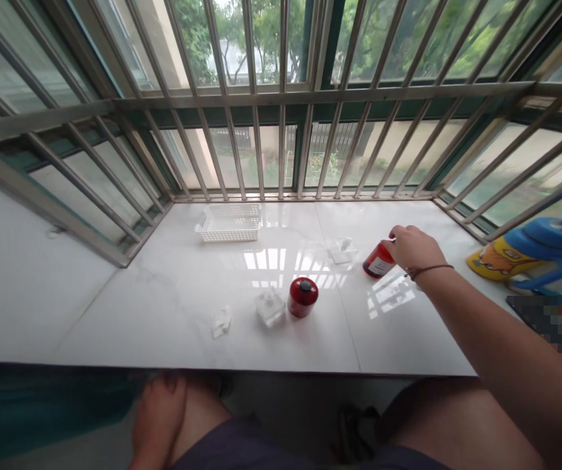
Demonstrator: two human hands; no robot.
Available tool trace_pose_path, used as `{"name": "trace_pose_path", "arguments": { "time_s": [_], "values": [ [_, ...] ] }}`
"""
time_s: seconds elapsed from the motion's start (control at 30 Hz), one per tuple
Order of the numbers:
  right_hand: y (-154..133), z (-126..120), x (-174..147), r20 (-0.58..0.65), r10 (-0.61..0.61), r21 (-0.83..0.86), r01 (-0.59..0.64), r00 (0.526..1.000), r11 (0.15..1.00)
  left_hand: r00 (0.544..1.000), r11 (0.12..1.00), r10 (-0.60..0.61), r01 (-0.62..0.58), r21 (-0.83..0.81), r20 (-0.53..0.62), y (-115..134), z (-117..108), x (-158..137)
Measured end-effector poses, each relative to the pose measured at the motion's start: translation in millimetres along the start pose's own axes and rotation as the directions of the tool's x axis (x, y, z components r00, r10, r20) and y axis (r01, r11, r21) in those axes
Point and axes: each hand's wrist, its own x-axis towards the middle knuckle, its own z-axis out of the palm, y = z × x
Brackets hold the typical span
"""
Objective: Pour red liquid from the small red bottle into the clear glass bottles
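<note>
My right hand [410,248] is closed around the top of a small red bottle [378,260] with a white label. The bottle leans over the right half of the white counter [163,313]; whether its base touches the surface I cannot tell. Nearer the middle stands a round, dark red container [303,299] with a black spot on top. Touching or almost touching its left side is a clear, square-looking piece [270,307]. Down below the counter edge, my left hand [159,418] lies over my left knee with nothing visible in it.
A white perforated basket [229,225] sits at the back left. A crumpled white scrap [221,322] lies front left, and another clear piece [343,250] is left of the red bottle. At right stands a blue and yellow flask [530,248]. Metal bars [281,99] enclose the counter.
</note>
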Motion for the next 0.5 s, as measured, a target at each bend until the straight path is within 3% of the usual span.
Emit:
{"name": "trace_pose_path", "arguments": {
  "time_s": [0.1,0.2,0.3,0.4,0.5],
  "values": [
    [-4,3,-2,-0.066,0.049,-0.005,-0.049,0.997,0.999,1.0,1.0,-0.005,0.005,-0.01,-0.006,-14,2,-1],
    [-10,-1,-8,-0.202,-0.013,-0.009,0.012,0.979,1.0,1.0,0.999,0.019,-0.02,-0.029,-0.022,-36,2,-2],
    [-24,-11,-24,-0.357,-0.062,0.067,0.092,0.932,0.994,1.0,0.998,-0.018,0.017,-0.06,-0.017,-57,-1,-1],
    [-41,-17,-58,-0.468,-0.058,0.175,0.157,0.882,0.972,0.999,0.996,-0.044,0.042,-0.082,-0.022,-66,-5,4],
    [-58,-3,-112,-0.519,-0.092,0.248,0.253,0.85,0.935,0.998,0.994,-0.052,0.048,-0.095,-0.043,-61,-5,7]
  ]
}}
